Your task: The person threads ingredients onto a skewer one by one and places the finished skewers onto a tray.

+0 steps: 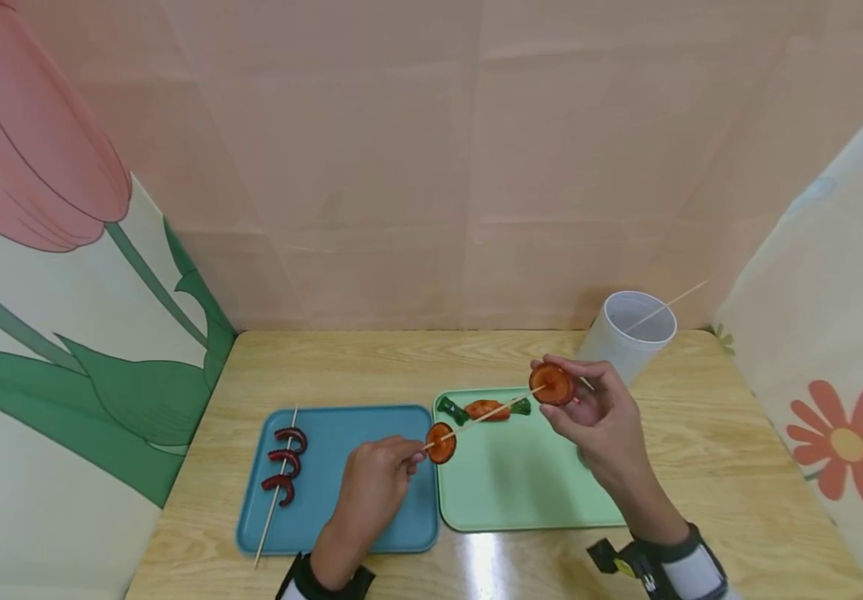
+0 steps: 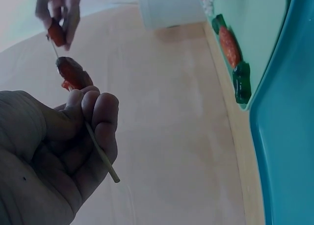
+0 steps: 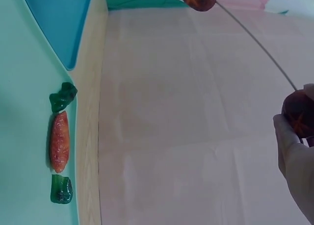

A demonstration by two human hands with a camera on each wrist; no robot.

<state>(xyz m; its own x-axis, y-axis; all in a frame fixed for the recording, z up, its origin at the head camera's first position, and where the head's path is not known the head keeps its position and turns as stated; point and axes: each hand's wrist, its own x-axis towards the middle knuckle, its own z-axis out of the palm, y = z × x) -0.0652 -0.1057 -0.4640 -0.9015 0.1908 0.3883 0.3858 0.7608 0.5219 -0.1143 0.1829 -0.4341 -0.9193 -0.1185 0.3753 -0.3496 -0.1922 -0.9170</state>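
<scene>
My left hand [image 1: 374,483] pinches the blunt end of a wooden skewer [image 1: 494,411] with thumb and fingers, over the seam between the two trays. A brown shiitake-like mushroom cap [image 1: 441,443] is threaded on the skewer just beyond those fingers. Above the green tray, my right hand [image 1: 605,429] holds a second mushroom cap [image 1: 551,384] by its edges, and the skewer's far end meets its underside. A star cut shows on the top of this second mushroom cap [image 3: 299,118] in the right wrist view.
On the blue tray [image 1: 356,423] lies a skewer with several dark red curled pieces [image 1: 284,462]. The green tray [image 1: 514,500] bears a small sausage [image 1: 487,409] between two green pepper-like pieces [image 3: 63,96]. A white cup [image 1: 611,346] with a skewer stands behind my right hand.
</scene>
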